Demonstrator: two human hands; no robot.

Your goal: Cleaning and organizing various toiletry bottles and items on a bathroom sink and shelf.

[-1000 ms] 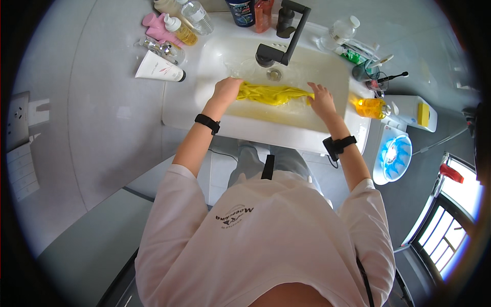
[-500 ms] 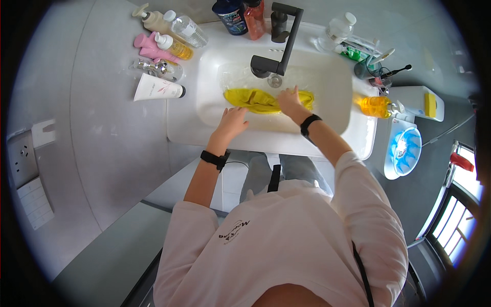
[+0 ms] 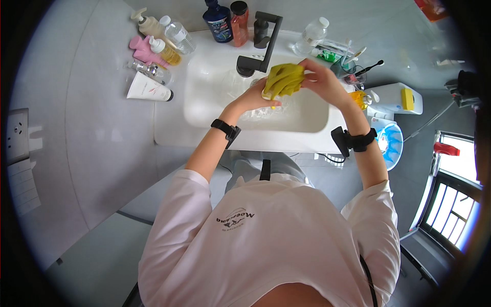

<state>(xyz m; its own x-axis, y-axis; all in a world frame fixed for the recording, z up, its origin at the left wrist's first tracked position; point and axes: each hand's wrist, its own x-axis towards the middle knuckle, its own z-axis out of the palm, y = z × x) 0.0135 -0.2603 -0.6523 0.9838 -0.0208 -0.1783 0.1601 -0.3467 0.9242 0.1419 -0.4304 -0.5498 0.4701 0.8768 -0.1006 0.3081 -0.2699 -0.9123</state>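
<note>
A wet yellow cloth [image 3: 284,82] is bunched up above the white sink [image 3: 204,110], just right of the black faucet [image 3: 262,62]. My left hand [image 3: 251,99] grips it from the left, its thumb stretched along the underside. The cloth hides part of those fingers. From the right, my right hand [image 3: 326,85] pinches the cloth's upper edge between bent fingers. Below the cloth, the water in the basin is rippled.
Along the left counter stand pump bottles, a clear bottle [image 3: 179,35] and a white tube [image 3: 148,88]. Behind the sink are a blue bottle [image 3: 218,23] and a red bottle [image 3: 239,24]. Toothbrush cups [image 3: 343,67] and a yellow soap bottle [image 3: 359,98] line the right rim.
The yellow cloth lay spread in the basin water; now it is lifted and bunched between both hands. Both hands have moved up toward the faucet.
</note>
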